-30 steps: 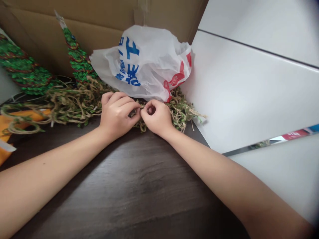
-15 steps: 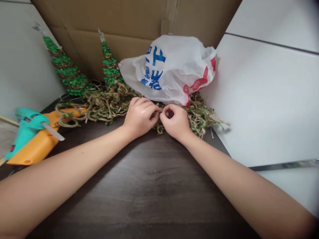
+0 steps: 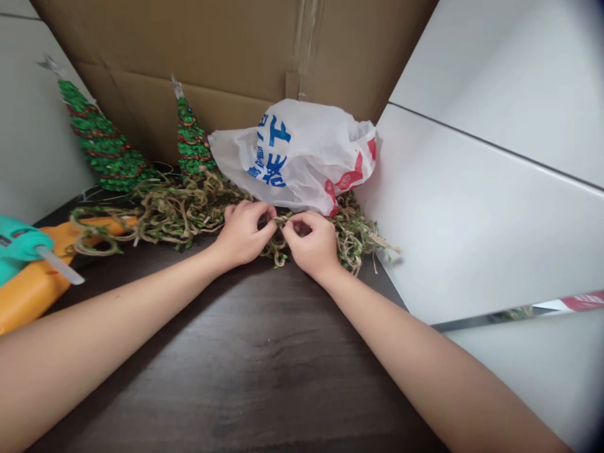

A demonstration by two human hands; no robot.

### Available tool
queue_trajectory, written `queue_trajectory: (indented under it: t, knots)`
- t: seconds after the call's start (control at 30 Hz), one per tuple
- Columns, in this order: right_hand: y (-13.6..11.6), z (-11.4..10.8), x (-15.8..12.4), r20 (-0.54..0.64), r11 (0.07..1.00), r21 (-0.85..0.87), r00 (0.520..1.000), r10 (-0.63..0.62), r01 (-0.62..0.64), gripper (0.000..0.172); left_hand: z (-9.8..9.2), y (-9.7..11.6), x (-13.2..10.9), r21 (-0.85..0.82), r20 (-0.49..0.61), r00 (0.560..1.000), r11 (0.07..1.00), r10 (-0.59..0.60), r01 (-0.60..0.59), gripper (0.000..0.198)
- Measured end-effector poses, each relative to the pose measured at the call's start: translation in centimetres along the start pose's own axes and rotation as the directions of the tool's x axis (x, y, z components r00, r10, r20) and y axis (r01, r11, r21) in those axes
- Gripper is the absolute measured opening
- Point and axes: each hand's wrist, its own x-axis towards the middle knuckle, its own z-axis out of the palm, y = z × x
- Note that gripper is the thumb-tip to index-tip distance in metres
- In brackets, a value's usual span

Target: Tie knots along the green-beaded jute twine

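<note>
Tan twine (image 3: pixel 184 211) flecked with leafy green lies in tangled loops.

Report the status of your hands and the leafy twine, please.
Left hand and right hand: both pinching leafy twine. Leafy twine: tangled heap on dark wood-grain surface. White plastic bag directly behind hands, possibly crowding them.

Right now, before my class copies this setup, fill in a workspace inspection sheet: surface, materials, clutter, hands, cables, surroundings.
Surface: dark tabletop, wood grain
Materials: tangled twine with green bits, either side of the hands
Clutter: white printed bag behind the hands, two green trees, teal tool, orange tool
Hands: left hand and right hand, both pinching twine
Cables: thin pale wire by the trees, ends unclear
Surroundings: brown cardboard behind, white panels both sides
</note>
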Motion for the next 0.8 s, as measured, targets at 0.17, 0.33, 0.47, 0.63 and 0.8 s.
queue_trajectory:
  t: [0.17, 0.33, 0.47, 0.63, 0.8]
  knots:
    - [-0.11, -0.19, 0.12, -0.001, 0.999, -0.019, 1.000, 0.025, -0.025, 0.015, -0.11, 0.49, -0.65, 0.053, -0.067, 0.984, 0.986, 0.163, -0.159, 0.015]
    - [-0.19, -0.18, 0.15, -0.016, 1.000, 0.011, 1.000, -0.023, 0.023, 0.014, -0.41, 0.71, -0.77, 0.071, -0.049, 0.986, 0.985, 0.160, -0.156, 0.020]
    - [-0.08, 0.02, 0.14, -0.056, 0.999, 0.040, 0.998, 0.029, -0.027, 0.014, -0.49, 0.64, -0.54, -0.040, -0.065, 0.994, 0.995, 0.085, -0.088, 0.017]
    - [0.16, 0.18, 0.20, -0.084, 0.989, 0.118, 0.992, 0.099, -0.088, 0.012, -0.19, 0.48, -0.50, -0.084, -0.001, 0.997, 0.993, 0.080, -0.080, 0.020]
    - [-0.10, 0.00, 0.11, -0.072, 0.999, 0.037, 0.997, 0.038, -0.036, 0.013, -0.05, 0.53, -0.82, 0.073, -0.004, 0.990, 0.987, 0.142, -0.141, 0.015]
